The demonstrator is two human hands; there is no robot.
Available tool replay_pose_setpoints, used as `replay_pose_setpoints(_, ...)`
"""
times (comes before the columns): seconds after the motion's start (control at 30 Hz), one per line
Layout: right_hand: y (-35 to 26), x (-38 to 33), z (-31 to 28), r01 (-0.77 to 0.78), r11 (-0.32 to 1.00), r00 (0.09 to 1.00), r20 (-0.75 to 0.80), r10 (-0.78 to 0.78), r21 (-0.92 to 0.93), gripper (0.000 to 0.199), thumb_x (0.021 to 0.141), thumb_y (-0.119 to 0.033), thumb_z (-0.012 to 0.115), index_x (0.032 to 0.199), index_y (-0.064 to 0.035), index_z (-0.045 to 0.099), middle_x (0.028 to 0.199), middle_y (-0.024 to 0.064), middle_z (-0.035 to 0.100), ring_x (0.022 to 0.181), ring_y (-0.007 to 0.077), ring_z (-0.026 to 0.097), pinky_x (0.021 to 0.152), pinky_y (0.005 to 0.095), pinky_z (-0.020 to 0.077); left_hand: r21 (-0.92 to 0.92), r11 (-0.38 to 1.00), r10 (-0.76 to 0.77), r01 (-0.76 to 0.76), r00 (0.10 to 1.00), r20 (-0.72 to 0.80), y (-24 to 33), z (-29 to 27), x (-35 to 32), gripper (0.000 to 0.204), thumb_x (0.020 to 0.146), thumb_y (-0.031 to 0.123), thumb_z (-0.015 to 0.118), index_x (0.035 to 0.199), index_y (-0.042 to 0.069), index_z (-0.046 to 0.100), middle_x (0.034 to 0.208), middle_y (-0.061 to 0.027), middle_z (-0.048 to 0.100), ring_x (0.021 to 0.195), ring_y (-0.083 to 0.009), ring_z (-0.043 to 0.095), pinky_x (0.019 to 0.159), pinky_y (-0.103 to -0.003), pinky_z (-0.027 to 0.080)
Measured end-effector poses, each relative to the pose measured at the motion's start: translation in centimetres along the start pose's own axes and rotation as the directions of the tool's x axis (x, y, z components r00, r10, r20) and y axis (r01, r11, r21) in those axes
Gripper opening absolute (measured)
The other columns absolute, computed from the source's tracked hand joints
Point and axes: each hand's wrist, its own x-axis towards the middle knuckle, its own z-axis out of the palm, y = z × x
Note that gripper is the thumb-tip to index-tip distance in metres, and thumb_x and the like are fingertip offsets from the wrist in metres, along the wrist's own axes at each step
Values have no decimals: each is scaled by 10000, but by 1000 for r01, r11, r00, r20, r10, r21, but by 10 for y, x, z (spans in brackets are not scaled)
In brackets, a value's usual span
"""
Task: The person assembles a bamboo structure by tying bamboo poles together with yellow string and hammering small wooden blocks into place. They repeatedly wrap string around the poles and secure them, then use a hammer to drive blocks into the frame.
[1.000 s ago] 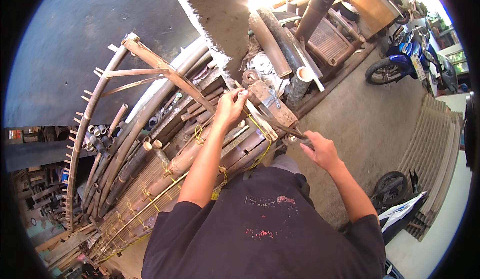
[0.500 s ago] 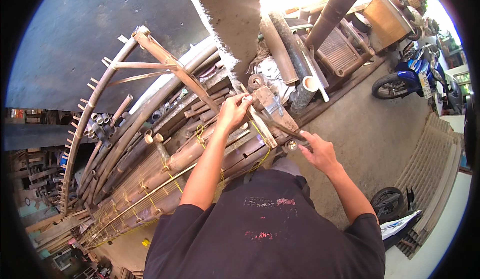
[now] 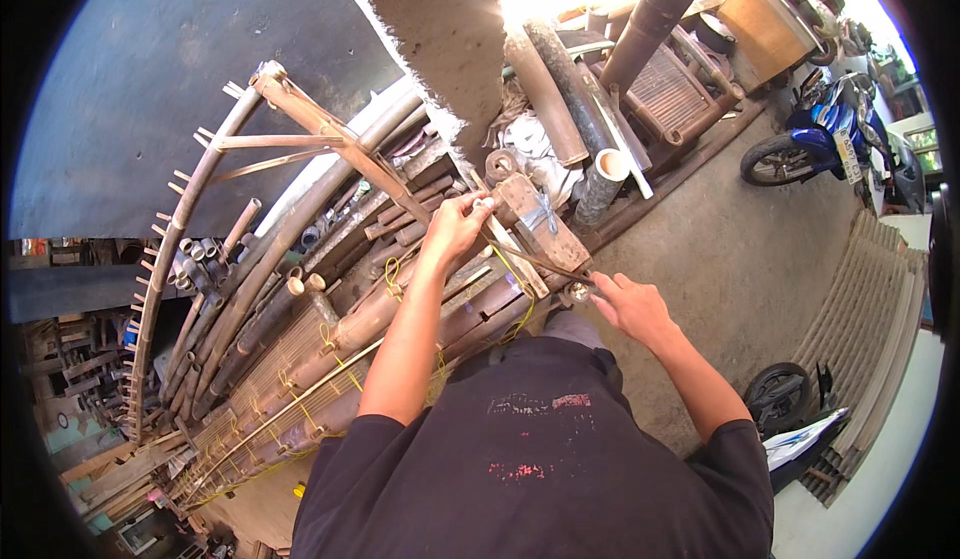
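Observation:
My left hand [image 3: 455,229] is closed in a pinch at the end of the bamboo frame. Something small and pale shows at its fingertips, too small to name. My right hand [image 3: 632,309] grips a knife-like tool [image 3: 545,261] with a long, thin, dark blade, which points left across a light wooden slat [image 3: 522,271] towards my left hand. Under my arms runs the frame of thick bamboo poles [image 3: 375,317], bound with yellow cord. Just beyond the slat lies a worn wooden block [image 3: 545,221] with a grey-blue strip tied round it.
A curved bamboo rack with pegs [image 3: 175,219] rises at the left. Cut bamboo tubes [image 3: 545,94] and a white cloth [image 3: 535,144] lie at the far side. A blue motorcycle [image 3: 820,144] stands on the concrete floor [image 3: 690,219] at the right, near stacked ridged panels [image 3: 860,349].
The view has shifted slightly. The dark blade now reaches further left, closer to my left hand; both hands keep their holds.

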Motion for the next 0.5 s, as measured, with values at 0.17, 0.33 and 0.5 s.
replay_pose_setpoints(0.17,-10,3,-7,40,944,967,-249,45,326,411,915,-268,750,1276,-152,590,866,78,607,669,305,657,566,402,535,13,1000,-8,7,999,48,5,-4,0,537,998,423,657,1360,27,656,1189,-229,742,1131,-284,715,1000,-397,517)
replay_pose_setpoints(0.33,-1,7,-4,-19,999,1000,-23,19,27,407,925,-284,741,1276,-152,584,870,87,603,680,315,660,569,413,536,24,1000,1,-3,998,69,8,-6,-5,483,996,392,656,1339,52,679,1161,-206,756,1096,-268,721,988,-387,518)
replay_pose_setpoints(0.5,-8,4,0,36,920,972,-228,58,391,418,950,-322,706,1312,-164,569,881,98,614,713,348,670,609,456,550,-20,1000,-11,13,994,113,7,-9,2,445,988,358,667,1334,79,691,1098,-164,776,1052,-217,719,966,-368,520)
